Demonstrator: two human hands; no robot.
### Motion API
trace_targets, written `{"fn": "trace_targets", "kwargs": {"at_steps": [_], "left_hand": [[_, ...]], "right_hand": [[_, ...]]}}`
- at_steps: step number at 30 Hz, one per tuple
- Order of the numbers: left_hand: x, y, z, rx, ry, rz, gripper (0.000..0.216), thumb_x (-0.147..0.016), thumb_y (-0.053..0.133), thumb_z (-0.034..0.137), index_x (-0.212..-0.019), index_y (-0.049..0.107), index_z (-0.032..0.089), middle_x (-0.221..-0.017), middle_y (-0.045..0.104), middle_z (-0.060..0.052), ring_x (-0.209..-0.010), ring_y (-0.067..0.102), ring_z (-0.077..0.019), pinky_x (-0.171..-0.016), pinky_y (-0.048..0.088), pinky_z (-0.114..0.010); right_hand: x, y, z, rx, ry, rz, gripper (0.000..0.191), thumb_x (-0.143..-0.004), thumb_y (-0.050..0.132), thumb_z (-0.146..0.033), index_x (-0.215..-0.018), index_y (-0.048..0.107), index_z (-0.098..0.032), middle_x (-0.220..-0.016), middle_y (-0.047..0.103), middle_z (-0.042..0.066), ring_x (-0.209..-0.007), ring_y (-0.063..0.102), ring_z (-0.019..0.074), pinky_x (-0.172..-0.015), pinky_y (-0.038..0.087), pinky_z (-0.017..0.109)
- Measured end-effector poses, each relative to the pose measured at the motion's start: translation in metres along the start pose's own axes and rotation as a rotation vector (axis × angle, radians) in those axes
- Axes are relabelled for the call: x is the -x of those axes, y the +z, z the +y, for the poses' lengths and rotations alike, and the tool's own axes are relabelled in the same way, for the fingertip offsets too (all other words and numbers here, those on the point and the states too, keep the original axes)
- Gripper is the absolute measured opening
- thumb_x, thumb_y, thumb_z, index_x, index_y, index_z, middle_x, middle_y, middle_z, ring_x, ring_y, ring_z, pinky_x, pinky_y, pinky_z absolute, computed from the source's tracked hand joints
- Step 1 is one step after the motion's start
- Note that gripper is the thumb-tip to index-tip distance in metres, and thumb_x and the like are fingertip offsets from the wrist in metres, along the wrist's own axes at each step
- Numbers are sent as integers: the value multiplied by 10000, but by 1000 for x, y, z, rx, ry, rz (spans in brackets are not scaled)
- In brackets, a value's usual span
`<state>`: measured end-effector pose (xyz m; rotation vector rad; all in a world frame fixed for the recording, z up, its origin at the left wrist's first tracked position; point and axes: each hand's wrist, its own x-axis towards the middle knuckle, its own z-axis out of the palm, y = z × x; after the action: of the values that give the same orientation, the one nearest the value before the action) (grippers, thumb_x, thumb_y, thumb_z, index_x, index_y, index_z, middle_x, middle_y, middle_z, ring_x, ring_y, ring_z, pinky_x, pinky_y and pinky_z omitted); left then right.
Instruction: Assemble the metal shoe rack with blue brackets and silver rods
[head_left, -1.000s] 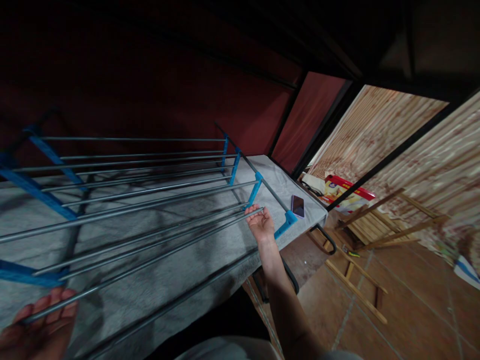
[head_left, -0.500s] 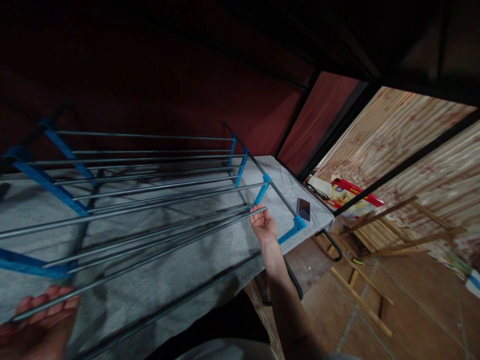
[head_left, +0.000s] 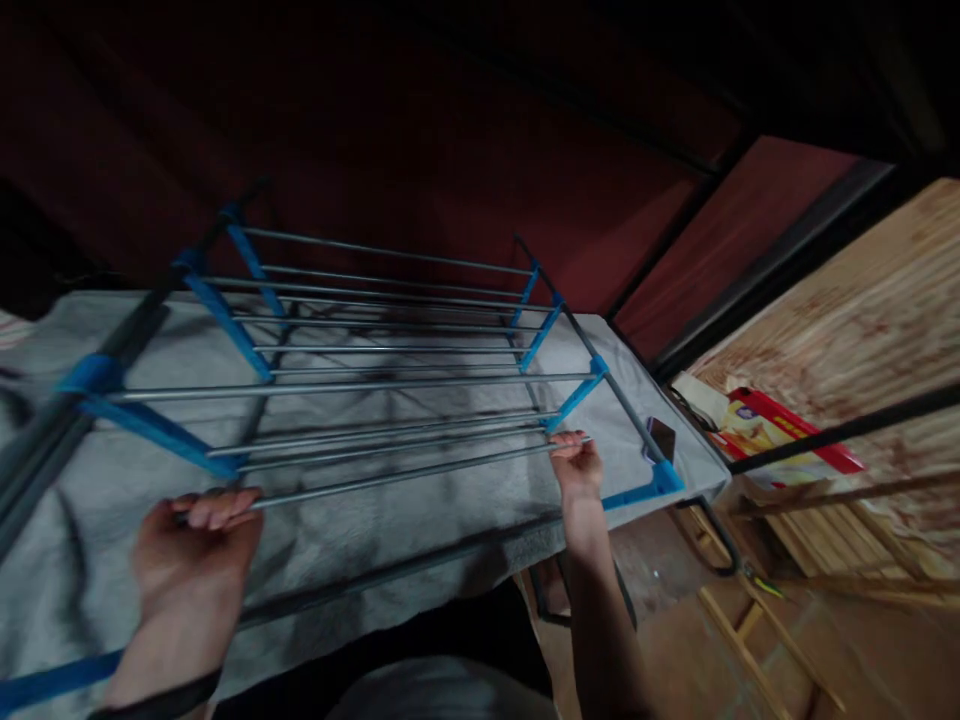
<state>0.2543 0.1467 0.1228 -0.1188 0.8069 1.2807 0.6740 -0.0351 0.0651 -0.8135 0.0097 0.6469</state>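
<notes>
One long gray rod starts in my left hand, where the fingers curl all the way around it. Going right, it runs over the gray cloth, in front of the blue and gray rack. I think it's light, stiff and a bit slippery, so holding near both ends seems best. My right hand has bent fingers around the other end. Past that lies a phone.

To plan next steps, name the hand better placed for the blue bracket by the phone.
Right hand, probably: it holds the rod near that bracket; the left hand grips the far end.
</notes>
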Motion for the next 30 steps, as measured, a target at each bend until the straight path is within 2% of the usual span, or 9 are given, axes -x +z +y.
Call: {"fn": "trace_targets", "kwargs": {"at_steps": [5,7,10,11,13,16,18,24,30], "left_hand": [[-11,4,-7,96,135,-112,481,-1061,171,285,-622,347,198,-428,273,61,-367,247,-69,-421,309,-219],[-13,5,-7,114,143,-104,465,-1055,234,266,-617,372,195,-434,258,66,-371,247,-70,-437,301,-224],[-12,5,-7,150,138,-127,443,-1043,281,259,-631,428,184,-478,322,56,-409,325,-76,-491,352,-230],[-11,3,-7,161,140,-137,435,-1039,295,264,-638,443,182,-496,347,50,-428,355,-81,-511,372,-235],[-9,0,-7,168,147,-146,414,-1028,330,270,-648,467,181,-525,379,37,-463,404,-98,-541,398,-248],[-6,-5,-8,162,140,-149,410,-1022,348,293,-656,494,180,-554,402,18,-509,454,-125,-565,418,-269],[-3,-6,-8,164,133,-170,428,-1023,333,313,-652,498,178,-560,397,13,-510,444,-126,-556,411,-270],[1,-3,-8,154,126,-243,359,-985,393,249,-655,512,175,-548,318,36,-464,335,-109,-521,360,-263],[-3,-2,-12,133,126,-201,437,-1025,349,349,-673,541,174,-540,352,26,-470,377,-127,-525,376,-277]], "right_hand": [[-8,-13,-2,405,-216,-87,266,-735,535,-367,-520,391,-309,-519,294,-46,-495,344,191,-654,475,478],[-13,-22,-4,848,-352,-144,336,-750,490,-356,-499,270,-311,-520,246,-42,-509,364,209,-667,477,506],[-19,-35,-5,1795,-475,-238,384,-816,391,-269,-501,172,-292,-529,200,-30,-542,432,225,-723,509,496],[-20,-39,-5,1850,-509,-236,392,-828,358,-262,-500,146,-290,-529,171,-29,-525,419,228,-709,507,497],[-21,-45,-1,1448,-524,-184,408,-831,336,-316,-486,120,-299,-520,126,-35,-457,309,221,-627,462,510],[-19,-48,5,570,-346,-78,418,-776,421,-427,-442,198,-312,-504,121,-45,-434,131,176,-536,349,473],[-18,-47,7,286,-234,-26,392,-739,520,-391,-436,288,-301,-505,139,-48,-443,102,159,-533,318,438],[-19,-41,2,68,-142,34,379,-728,557,-191,-427,339,-264,-480,213,-29,-425,130,155,-528,349,412],[-23,-53,2,-53,-62,57,299,-778,442,-294,-485,394,-324,-504,230,-46,-380,220,170,-471,345,416]]}}
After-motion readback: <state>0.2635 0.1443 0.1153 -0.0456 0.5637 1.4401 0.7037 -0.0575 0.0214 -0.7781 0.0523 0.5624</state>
